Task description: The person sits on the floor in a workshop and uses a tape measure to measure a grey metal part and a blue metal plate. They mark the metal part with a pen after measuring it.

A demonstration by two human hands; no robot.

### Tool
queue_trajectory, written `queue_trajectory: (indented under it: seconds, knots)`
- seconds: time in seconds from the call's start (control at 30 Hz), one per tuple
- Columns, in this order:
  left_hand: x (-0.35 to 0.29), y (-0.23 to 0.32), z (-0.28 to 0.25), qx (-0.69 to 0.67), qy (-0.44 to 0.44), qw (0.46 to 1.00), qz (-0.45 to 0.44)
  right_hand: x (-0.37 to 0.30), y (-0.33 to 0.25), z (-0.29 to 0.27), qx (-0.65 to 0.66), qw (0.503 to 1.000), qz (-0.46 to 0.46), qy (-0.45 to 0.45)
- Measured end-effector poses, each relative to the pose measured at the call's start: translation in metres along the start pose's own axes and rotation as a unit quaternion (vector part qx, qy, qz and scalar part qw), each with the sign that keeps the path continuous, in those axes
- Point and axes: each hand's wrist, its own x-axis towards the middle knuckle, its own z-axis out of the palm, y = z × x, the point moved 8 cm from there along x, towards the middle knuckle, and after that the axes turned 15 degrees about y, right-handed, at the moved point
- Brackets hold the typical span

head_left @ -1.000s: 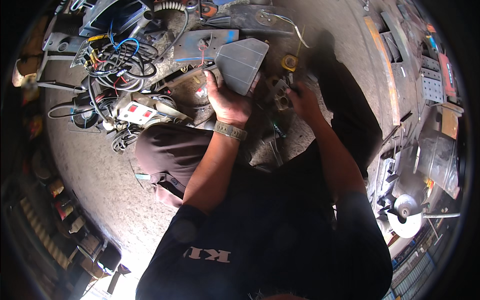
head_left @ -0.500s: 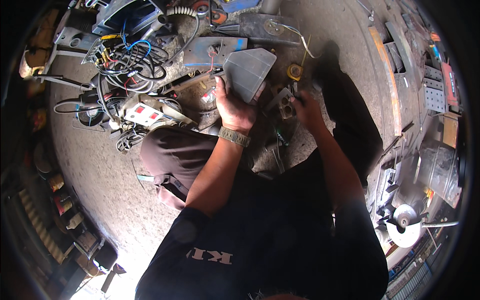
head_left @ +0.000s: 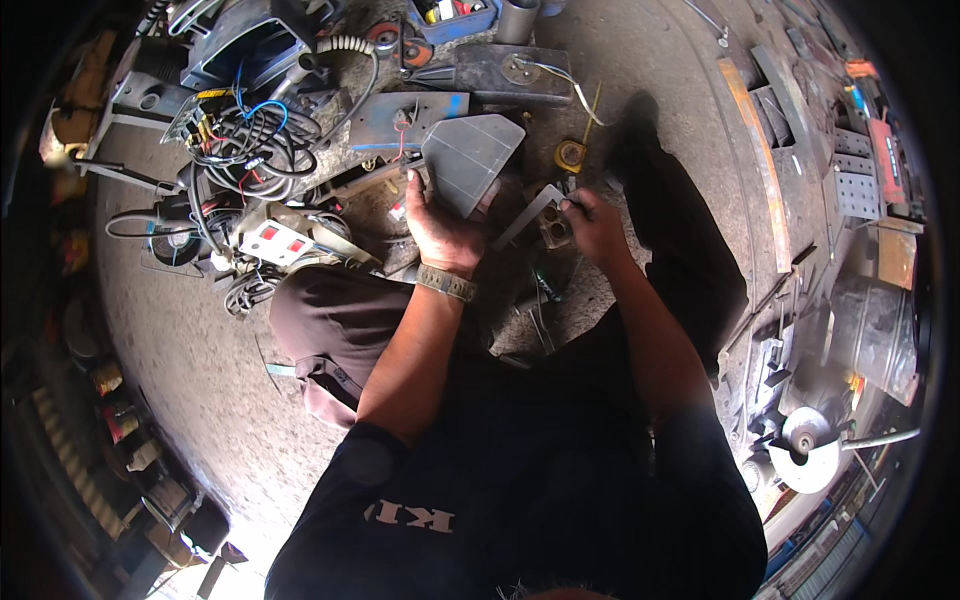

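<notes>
My left hand is closed around the lower edge of a flat grey metal plate with cut corners and thin lines marked across its face. The thumb lies along the plate's left side. To its right, my right hand pinches the upper end of a thin, pale flat metal strip, which slants down toward my left wrist, apart from the plate. A small brownish block with round holes sits just below the strip; whether my right fingers touch it is unclear.
A yellow tape measure lies beyond my right hand. Blue-marked metal plate, dark plate and coiled black cables lie ahead and left, near a white socket box. An angle grinder disc guard is at far right.
The view has shifted a little. My right hand has turned the metal strip, so more of its length shows, angled toward my left wrist. My left hand still holds the plate.
</notes>
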Motion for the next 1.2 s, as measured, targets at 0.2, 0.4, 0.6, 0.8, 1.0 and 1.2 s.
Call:
queue_trajectory:
  seconds: [0.2,0.4,0.6,0.8,1.0,1.2]
  knots:
    - [-0.005,0.004,0.000,0.046,0.023,0.998,0.033,0.001,0.002,-0.004,-0.015,1.000,-0.001,0.017]
    - [0.006,-0.011,0.002,0.084,0.001,0.996,0.038,-0.001,0.005,-0.014,0.028,0.999,0.000,0.034]
    - [0.005,-0.028,0.010,0.101,-0.020,0.994,0.039,0.000,0.018,-0.025,0.036,0.998,0.003,0.046]
    - [0.000,-0.044,-0.007,0.153,-0.015,0.988,0.016,-0.025,0.096,0.035,-0.115,0.985,0.019,-0.126]
    - [-0.013,-0.041,-0.017,0.215,-0.014,0.976,0.038,-0.066,0.169,0.109,-0.207,0.954,-0.044,-0.211]
    - [-0.010,-0.045,-0.015,0.224,-0.027,0.973,0.046,-0.066,0.190,0.117,-0.200,0.936,-0.009,-0.288]
